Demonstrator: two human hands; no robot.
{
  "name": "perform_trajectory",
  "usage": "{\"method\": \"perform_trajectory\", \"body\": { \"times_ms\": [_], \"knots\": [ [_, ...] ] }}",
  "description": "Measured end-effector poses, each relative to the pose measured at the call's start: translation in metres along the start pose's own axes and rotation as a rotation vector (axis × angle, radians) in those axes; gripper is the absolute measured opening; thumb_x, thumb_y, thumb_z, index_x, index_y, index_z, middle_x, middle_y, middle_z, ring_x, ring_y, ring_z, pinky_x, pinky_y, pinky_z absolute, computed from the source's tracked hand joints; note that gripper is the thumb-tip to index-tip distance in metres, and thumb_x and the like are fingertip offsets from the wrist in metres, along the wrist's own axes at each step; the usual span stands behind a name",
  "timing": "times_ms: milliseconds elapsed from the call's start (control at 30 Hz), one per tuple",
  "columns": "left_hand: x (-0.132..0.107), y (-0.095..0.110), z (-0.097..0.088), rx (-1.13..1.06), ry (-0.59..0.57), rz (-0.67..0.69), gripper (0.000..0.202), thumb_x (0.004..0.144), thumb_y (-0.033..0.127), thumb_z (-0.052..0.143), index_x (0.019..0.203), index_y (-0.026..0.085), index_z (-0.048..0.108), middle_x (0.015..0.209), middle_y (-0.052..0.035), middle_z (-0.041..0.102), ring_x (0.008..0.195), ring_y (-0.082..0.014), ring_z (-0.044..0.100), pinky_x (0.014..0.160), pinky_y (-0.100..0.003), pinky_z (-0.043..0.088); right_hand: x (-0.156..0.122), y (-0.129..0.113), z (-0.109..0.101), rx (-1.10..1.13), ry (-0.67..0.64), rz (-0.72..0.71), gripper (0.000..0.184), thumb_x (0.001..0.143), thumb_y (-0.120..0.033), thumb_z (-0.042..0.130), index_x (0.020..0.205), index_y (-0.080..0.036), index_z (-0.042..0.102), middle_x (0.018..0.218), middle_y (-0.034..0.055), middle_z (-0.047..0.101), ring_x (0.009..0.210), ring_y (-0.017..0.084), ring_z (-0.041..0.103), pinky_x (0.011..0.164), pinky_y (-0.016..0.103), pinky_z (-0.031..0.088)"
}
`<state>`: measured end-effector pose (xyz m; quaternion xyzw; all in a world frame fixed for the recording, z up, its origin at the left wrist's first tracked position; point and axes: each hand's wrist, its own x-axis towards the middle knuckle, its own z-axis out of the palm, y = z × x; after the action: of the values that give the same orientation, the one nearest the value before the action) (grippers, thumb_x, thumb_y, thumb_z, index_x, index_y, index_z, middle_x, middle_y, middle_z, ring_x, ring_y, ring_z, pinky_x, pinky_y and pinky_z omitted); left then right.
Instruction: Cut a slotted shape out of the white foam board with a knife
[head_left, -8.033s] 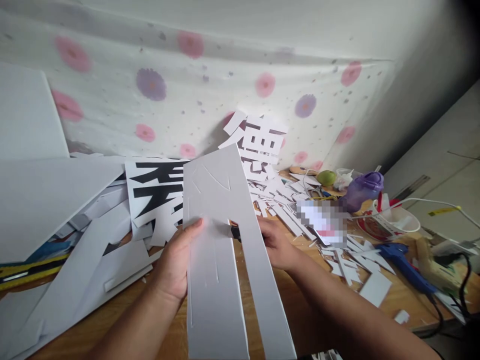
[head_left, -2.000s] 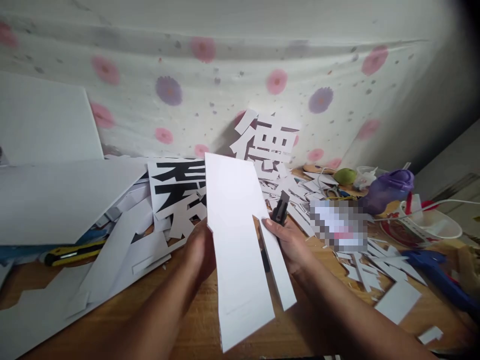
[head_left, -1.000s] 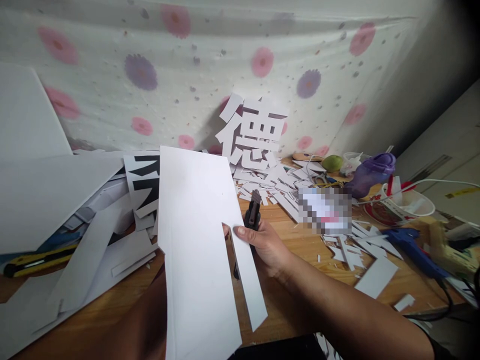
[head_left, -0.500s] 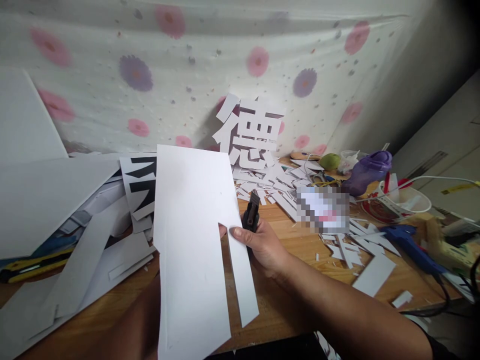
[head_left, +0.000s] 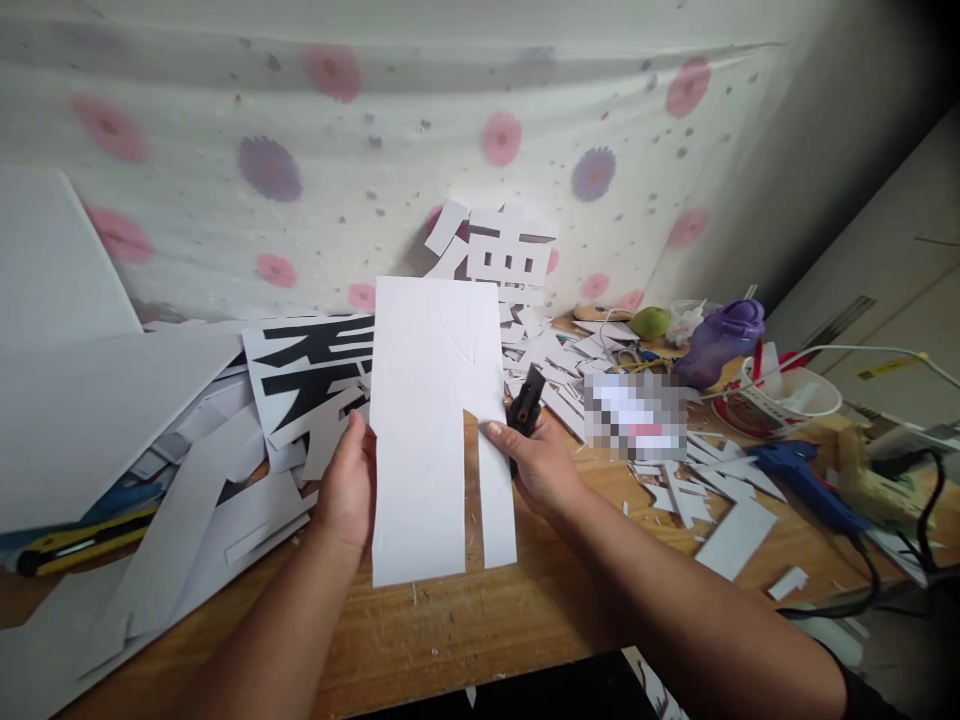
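Note:
I hold a white foam-board piece (head_left: 427,400) upright above the wooden table (head_left: 480,620); a long slit runs up from its lower edge. My left hand (head_left: 349,490) grips its left edge, fingers closed behind it. My right hand (head_left: 536,465) pinches the narrow right strip with the thumb while also holding a black utility knife (head_left: 525,405), whose tip points up and away. Behind the board lies a printed sheet with a large black character (head_left: 307,370). A cut-out white character (head_left: 495,255) leans on the flowered cloth.
Large white sheets (head_left: 105,400) pile up at the left over a yellow tool (head_left: 82,545). White offcuts (head_left: 720,500) litter the right. A blue glue gun (head_left: 799,480), purple bottle (head_left: 716,340), bowl (head_left: 795,395), green fruit (head_left: 649,322) and cables sit at the right edge.
The board has swung back upright and moved right, and my left hand is now visible on its left edge. The printed black character is uncovered again. My right hand still keeps the knife.

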<state>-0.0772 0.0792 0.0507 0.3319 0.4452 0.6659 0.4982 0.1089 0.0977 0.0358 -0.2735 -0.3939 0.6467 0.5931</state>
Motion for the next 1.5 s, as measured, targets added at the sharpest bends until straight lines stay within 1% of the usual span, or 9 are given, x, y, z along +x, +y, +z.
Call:
{"method": "perform_trajectory", "body": {
  "times_ms": [67,167,567,733,867,1033,1200,1300,1500],
  "knots": [
    [-0.003,-0.002,0.001,0.008,-0.084,-0.104,0.058,0.072,0.066,0.068,0.1,0.016,0.069,0.099,-0.0105,0.073,0.093,-0.0305,0.068,0.077,-0.043,0.057,0.003,-0.003,-0.004,-0.025,0.017,-0.013,0.031,0.065,-0.033,0.087,0.086,-0.021,0.069,0.083,-0.0009,0.071,0.074,0.015,0.065,0.074,0.03,0.051],
    [-0.009,-0.004,0.002,0.056,-0.148,-0.198,0.057,0.049,0.048,0.088,0.09,0.013,0.072,0.08,-0.0116,0.075,0.079,-0.0345,0.071,0.068,-0.043,0.058,0.005,-0.003,-0.006,-0.048,0.026,0.009,0.034,0.064,-0.035,0.087,0.089,-0.02,0.068,0.084,-0.0001,0.072,0.075,0.017,0.065,0.076,0.032,0.05],
    [-0.006,-0.008,0.008,-0.021,0.029,-0.009,0.056,0.054,0.041,0.088,0.098,0.016,0.065,0.088,-0.0059,0.076,0.079,-0.0256,0.071,0.073,-0.038,0.057,0.012,-0.003,-0.012,-0.215,-0.007,0.126,0.042,0.06,-0.045,0.087,0.082,-0.018,0.064,0.068,-0.0032,0.062,0.061,0.012,0.054,0.059,0.026,0.041],
    [-0.025,-0.001,0.01,-0.049,-0.049,-0.012,0.046,0.06,0.041,0.086,0.094,0.017,0.065,0.094,-0.0075,0.075,0.086,-0.0248,0.069,0.076,-0.036,0.056,0.006,-0.025,-0.015,-0.262,0.015,0.145,0.044,0.056,-0.041,0.089,0.082,-0.018,0.061,0.065,-0.004,0.062,0.055,0.012,0.055,0.053,0.025,0.04],
    [-0.05,0.013,-0.009,-0.066,-0.163,-0.08,0.056,0.07,0.043,0.08,0.118,0.02,0.061,0.095,-0.0078,0.073,0.085,-0.0232,0.069,0.075,-0.037,0.057,-0.005,-0.069,-0.048,-0.401,-0.042,0.139,0.043,0.056,-0.038,0.089,0.083,-0.016,0.064,0.062,-0.0039,0.061,0.051,0.01,0.052,0.049,0.023,0.036],
    [-0.078,0.013,-0.049,-0.112,0.04,-0.165,0.067,0.069,0.045,0.08,0.128,0.027,0.053,0.091,-0.0032,0.072,0.084,-0.0208,0.07,0.077,-0.036,0.059,-0.025,-0.106,-0.093,-0.718,-0.255,0.273,0.036,0.059,-0.043,0.085,0.076,-0.016,0.068,0.06,-0.002,0.06,0.049,0.011,0.049,0.048,0.025,0.034],
    [-0.104,0.003,-0.073,0.175,0.036,-0.202,0.071,0.06,0.036,0.087,0.122,0.022,0.056,0.081,-0.0001,0.069,0.062,-0.0141,0.063,0.051,-0.025,0.055,-0.026,-0.102,-0.081,-1.208,-0.525,0.319,0.031,0.069,-0.045,0.075,0.074,-0.015,0.069,0.063,-0.0008,0.064,0.056,0.014,0.054,0.055,0.026,0.04],
    [-0.111,0.002,-0.084,0.276,0.05,-0.172,0.075,0.058,0.039,0.087,0.123,0.022,0.054,0.076,0.0019,0.066,0.062,-0.0134,0.062,0.055,-0.025,0.057,-0.018,-0.094,-0.06,-1.636,-0.389,0.137,0.016,0.076,-0.032,0.071,0.08,-0.017,0.072,0.074,0.0021,0.071,0.067,0.017,0.06,0.062,0.025,0.04],
    [-0.114,0.0,-0.094,0.531,0.085,-0.103,0.062,0.055,0.053,0.079,0.104,0.02,0.059,0.08,0.0,0.065,0.068,-0.0184,0.066,0.065,-0.034,0.059,-0.032,-0.094,-0.044,-1.84,-0.078,-0.06,0.024,0.091,-0.034,0.055,0.101,-0.017,0.068,0.092,0.0121,0.073,0.082,0.024,0.064,0.065,0.029,0.035]
  ]
}}
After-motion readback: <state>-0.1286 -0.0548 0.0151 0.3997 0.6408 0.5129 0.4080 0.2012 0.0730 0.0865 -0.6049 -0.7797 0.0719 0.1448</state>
